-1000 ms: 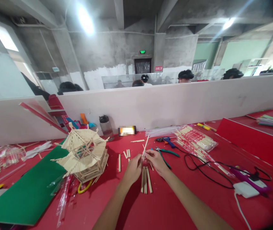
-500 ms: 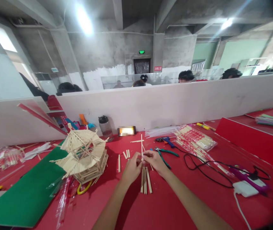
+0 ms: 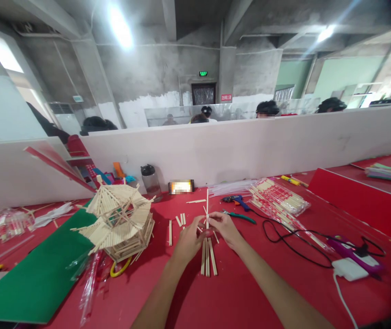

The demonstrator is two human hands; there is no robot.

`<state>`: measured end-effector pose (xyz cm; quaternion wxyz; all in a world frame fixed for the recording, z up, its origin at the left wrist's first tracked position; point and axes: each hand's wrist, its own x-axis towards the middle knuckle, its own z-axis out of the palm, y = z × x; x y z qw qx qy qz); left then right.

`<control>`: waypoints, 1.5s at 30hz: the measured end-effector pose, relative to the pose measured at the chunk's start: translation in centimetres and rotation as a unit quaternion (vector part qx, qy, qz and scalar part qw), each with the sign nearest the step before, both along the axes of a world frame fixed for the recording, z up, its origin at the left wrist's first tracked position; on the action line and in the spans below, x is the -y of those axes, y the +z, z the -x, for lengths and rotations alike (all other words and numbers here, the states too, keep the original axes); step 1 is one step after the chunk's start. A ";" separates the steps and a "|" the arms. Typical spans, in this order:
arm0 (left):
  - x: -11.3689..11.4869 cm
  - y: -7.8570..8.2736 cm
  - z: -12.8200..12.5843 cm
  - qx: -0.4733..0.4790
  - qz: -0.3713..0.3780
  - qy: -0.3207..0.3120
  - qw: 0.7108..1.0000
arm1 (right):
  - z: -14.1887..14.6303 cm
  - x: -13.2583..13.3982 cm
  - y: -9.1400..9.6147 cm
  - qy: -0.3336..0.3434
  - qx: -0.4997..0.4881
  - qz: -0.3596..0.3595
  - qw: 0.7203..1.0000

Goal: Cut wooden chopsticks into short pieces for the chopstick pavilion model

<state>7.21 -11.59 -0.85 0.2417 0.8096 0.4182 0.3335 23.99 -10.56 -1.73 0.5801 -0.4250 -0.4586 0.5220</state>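
Observation:
A pale wooden chopstick point(image 3: 207, 202) points up and away between my two hands, over the red table. My left hand point(image 3: 191, 240) pinches near its lower end, thumb and fingers together. My right hand point(image 3: 227, 230) grips the same chopstick from the right with thumb and forefinger; its lower tip is partly hidden by the fingers. Just below the hands lies a row of several wooden sticks point(image 3: 208, 260). Short cut pieces point(image 3: 180, 220) and a longer pair of sticks point(image 3: 170, 233) are left of my left hand. Green-handled pliers point(image 3: 241, 216) lie beyond my right hand.
At left, a pavilion model of sticks point(image 3: 123, 224) stands partly over a green board point(image 3: 40, 269). A bottle point(image 3: 150, 180) and phone point(image 3: 181, 187) stand by the white partition point(image 3: 250, 146). A blue glue gun point(image 3: 238, 201), wrapped chopsticks point(image 3: 281, 198) and a black cable point(image 3: 284, 238) lie right.
Both hands have shifted slightly right with the chopstick, which stands a little farther right and higher. The right hand now covers more of the pliers.

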 end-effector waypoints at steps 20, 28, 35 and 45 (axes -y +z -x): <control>-0.6 -0.8 0.4 -0.006 -0.072 0.017 0.997 | -0.6 0.1 0.2 0.049 0.015 -0.005 0.999; -0.4 -0.5 0.4 -0.004 -0.051 0.007 0.999 | -0.7 0.0 0.1 0.029 0.023 0.003 0.999; -0.6 0.2 0.1 0.097 -0.016 0.004 0.995 | -0.3 -0.3 -0.9 0.029 0.061 -0.038 0.997; -1.6 -0.2 1.5 0.136 0.101 0.012 0.985 | 0.5 -0.5 -0.4 0.056 0.177 -0.069 0.980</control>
